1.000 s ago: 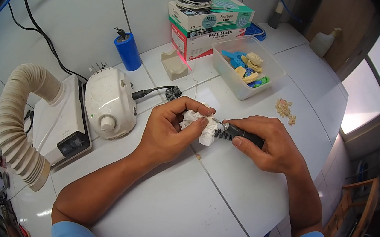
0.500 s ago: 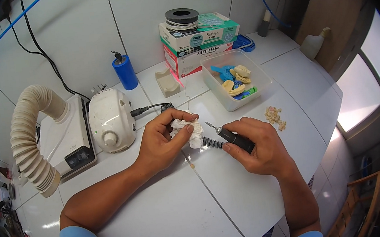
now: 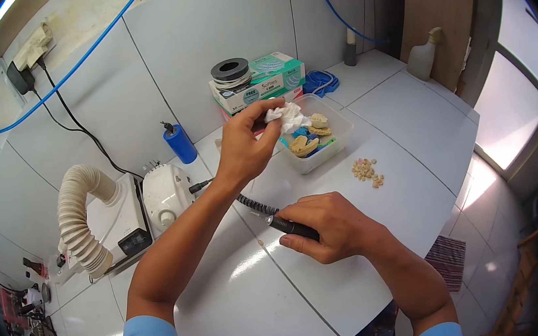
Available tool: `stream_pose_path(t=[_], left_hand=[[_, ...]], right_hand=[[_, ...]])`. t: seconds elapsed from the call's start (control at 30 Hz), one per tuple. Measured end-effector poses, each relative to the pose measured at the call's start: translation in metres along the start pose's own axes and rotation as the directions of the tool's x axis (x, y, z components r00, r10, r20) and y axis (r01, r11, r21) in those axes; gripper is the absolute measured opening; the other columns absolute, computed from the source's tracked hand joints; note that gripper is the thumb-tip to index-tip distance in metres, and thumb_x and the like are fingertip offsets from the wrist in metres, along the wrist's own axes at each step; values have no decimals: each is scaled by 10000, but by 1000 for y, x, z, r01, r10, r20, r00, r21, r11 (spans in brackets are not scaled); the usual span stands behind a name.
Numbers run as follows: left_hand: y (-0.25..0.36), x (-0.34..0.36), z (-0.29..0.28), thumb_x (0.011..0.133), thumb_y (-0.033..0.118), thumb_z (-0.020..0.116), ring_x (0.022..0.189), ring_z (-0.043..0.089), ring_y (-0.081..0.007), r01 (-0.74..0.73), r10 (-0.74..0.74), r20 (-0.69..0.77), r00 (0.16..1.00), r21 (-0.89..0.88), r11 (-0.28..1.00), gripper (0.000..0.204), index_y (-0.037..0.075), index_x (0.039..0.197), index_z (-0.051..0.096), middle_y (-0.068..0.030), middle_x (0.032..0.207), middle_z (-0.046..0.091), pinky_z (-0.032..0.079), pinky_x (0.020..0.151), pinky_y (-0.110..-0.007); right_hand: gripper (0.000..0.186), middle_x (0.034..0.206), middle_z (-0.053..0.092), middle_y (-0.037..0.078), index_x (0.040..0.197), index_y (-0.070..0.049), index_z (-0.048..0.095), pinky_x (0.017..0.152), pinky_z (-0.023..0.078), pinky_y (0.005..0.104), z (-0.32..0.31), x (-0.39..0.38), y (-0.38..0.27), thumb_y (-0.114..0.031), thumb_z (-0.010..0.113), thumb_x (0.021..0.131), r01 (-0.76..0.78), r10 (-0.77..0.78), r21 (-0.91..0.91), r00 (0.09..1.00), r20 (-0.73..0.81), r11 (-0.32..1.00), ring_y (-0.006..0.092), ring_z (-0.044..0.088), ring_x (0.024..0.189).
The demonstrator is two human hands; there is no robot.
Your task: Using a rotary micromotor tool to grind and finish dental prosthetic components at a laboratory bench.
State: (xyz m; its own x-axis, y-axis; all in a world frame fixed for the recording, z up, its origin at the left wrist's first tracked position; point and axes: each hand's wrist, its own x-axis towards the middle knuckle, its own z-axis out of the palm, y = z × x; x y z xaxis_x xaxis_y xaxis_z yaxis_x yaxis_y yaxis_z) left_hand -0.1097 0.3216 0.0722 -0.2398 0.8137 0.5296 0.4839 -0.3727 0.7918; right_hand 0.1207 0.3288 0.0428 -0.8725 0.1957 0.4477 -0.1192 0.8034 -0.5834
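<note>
Pinched between the thumb and fingers of my left hand (image 3: 246,141) is a crumpled white tissue (image 3: 290,118). It is held up in front of the near-left part of a clear plastic tub (image 3: 340,150), covering some of what is inside. Yellowish dental casts (image 3: 304,146) and blue and green pieces show in the tub. Closer to me, my right hand (image 3: 335,225) is wrapped round a black rotary handpiece (image 3: 293,227), whose tip points left. A black coiled cord (image 3: 258,204) runs behind it toward the white control unit (image 3: 168,195).
A white machine with a ribbed hose (image 3: 76,218) stands on the left, near a blue cylinder (image 3: 180,144). Stacked boxes (image 3: 261,90) carry a wire spool (image 3: 231,71). Small tooth-coloured pieces (image 3: 366,171) lie right of the tub. A spray bottle (image 3: 423,58) stands far right.
My left hand has lifted the tissue away from the handpiece, forward to the tub. My right hand has moved slightly nearer to me with the handpiece, and the view has shifted.
</note>
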Motion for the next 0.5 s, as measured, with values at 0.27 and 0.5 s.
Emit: stream_pose_path(t=[0.27, 0.5], left_hand=[[-6, 56, 38, 986, 113, 784, 1120, 762, -254, -49, -80, 464, 882, 258, 965, 432, 82, 1405, 683, -186, 1329, 726, 611, 999, -377], [-23, 17, 6, 1137, 163, 613, 1160, 727, -195, -2, 31, 207, 978, -137, 991, 291, 2, 1374, 662, -131, 1265, 743, 581, 1023, -357]], right_hand=[[309, 798, 699, 153, 1091, 27, 737, 641, 519, 440, -2, 2, 0, -212, 817, 912, 150, -153, 131, 988, 17, 980, 347, 671, 684], [253, 755, 671, 153, 941, -35, 677, 663, 518, 486, -1, 4, 6, -277, 731, 992, -36, 38, 15, 979, -200, 999, 369, 678, 698]])
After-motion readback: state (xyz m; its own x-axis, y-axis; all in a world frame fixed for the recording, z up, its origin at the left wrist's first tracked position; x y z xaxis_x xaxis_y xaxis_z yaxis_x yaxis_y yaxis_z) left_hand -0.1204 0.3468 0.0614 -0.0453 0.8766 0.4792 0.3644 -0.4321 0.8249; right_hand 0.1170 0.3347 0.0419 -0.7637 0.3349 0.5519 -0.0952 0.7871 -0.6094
